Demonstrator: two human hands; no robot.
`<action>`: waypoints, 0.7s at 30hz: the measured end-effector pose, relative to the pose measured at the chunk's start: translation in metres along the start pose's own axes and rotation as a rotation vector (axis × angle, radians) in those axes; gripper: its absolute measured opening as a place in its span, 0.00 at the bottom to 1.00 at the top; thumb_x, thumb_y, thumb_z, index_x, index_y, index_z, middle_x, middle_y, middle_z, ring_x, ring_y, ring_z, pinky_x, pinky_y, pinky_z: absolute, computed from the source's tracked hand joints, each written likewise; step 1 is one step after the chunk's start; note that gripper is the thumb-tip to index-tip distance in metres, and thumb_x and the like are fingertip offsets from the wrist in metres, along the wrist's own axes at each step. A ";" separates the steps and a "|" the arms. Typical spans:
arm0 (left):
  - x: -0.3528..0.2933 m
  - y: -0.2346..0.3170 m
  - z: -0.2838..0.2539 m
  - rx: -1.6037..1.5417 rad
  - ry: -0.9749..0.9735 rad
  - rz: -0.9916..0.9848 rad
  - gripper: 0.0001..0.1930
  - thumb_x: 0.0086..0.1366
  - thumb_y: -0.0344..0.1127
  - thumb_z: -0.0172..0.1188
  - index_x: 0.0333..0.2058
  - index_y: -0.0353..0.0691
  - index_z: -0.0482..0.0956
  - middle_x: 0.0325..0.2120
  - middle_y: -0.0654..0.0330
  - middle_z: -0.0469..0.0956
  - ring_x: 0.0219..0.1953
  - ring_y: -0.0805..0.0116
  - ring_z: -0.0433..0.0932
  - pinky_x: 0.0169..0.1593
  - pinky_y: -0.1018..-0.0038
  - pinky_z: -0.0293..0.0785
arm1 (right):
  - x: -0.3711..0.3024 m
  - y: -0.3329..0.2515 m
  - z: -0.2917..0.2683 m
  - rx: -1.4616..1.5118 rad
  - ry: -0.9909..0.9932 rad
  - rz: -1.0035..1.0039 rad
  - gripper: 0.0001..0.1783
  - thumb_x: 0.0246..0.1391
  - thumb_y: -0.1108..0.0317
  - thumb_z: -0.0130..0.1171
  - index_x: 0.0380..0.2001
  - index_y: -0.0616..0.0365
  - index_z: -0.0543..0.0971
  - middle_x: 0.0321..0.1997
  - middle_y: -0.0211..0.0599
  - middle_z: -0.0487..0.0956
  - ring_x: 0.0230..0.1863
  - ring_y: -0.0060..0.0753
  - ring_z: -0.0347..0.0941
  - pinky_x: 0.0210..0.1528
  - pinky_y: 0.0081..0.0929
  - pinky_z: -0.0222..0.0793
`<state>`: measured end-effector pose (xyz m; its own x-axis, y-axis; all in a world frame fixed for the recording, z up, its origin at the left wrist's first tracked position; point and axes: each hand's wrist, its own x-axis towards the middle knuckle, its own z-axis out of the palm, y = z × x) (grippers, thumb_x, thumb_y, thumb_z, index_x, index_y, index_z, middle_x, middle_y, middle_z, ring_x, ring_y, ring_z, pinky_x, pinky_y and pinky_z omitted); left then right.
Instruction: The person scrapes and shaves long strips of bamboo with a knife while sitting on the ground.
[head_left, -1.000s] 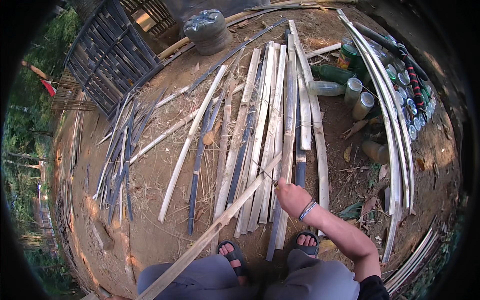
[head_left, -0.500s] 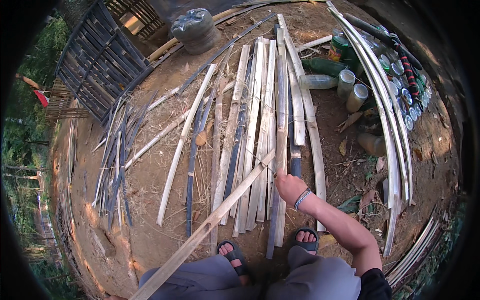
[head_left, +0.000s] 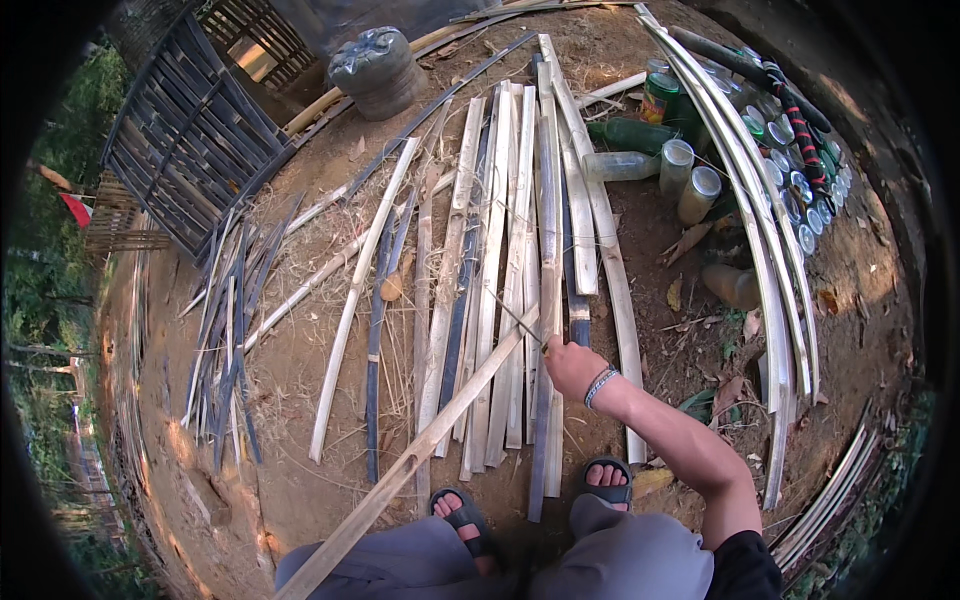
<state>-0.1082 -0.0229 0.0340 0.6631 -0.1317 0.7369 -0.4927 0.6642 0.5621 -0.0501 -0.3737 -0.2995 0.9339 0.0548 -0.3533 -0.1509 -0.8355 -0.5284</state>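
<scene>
My right hand [head_left: 574, 368], with a braided bracelet at its wrist, is closed round the handle of a knife. Its thin dark blade [head_left: 516, 320] points to the upper left and crosses the far end of a long split bamboo strip [head_left: 432, 436]. That strip slants from there down to the lower edge, passing over my left thigh. My left hand is out of view. Beneath the blade and hand, several pale and dark bamboo strips [head_left: 491, 270] lie lengthwise side by side on the ground.
Glass jars [head_left: 676, 168] and bottles stand or lie at the right, beside long curved strips [head_left: 745, 190]. Thinner strips [head_left: 232, 350] lie heaped at the left, near a slatted bamboo panel [head_left: 195, 135]. A filled plastic bag [head_left: 375, 75] stands at the back. My sandalled feet [head_left: 464, 520] are close to the strips.
The view has shifted slightly, moving most things a little left. My right hand stays at the strip's far end with the knife. The sliver of hand at the lower left edge has gone from view.
</scene>
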 end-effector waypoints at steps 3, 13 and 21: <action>-0.002 0.005 -0.008 0.043 0.012 -0.012 0.20 0.57 0.35 0.61 0.11 0.49 0.63 0.03 0.77 0.51 0.06 0.87 0.46 0.15 0.85 0.41 | 0.000 -0.006 0.000 0.027 0.023 0.049 0.08 0.55 0.73 0.44 0.33 0.69 0.69 0.27 0.59 0.80 0.30 0.57 0.80 0.33 0.45 0.78; -0.003 0.005 -0.005 0.041 0.011 -0.015 0.19 0.57 0.33 0.59 0.11 0.50 0.62 0.03 0.77 0.50 0.06 0.87 0.46 0.15 0.85 0.40 | 0.008 0.000 -0.006 0.000 -0.026 0.125 0.11 0.55 0.74 0.43 0.37 0.70 0.70 0.30 0.62 0.80 0.34 0.59 0.80 0.36 0.46 0.78; -0.001 0.004 -0.002 0.019 -0.044 -0.020 0.19 0.58 0.34 0.60 0.11 0.49 0.63 0.03 0.77 0.51 0.06 0.87 0.46 0.15 0.83 0.39 | 0.015 0.006 0.001 -0.022 0.016 0.100 0.10 0.55 0.74 0.42 0.34 0.70 0.71 0.30 0.62 0.80 0.33 0.59 0.80 0.34 0.46 0.78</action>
<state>-0.1101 -0.0187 0.0349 0.6481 -0.1772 0.7406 -0.4905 0.6468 0.5840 -0.0369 -0.3776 -0.3085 0.9193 -0.0382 -0.3916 -0.2369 -0.8483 -0.4736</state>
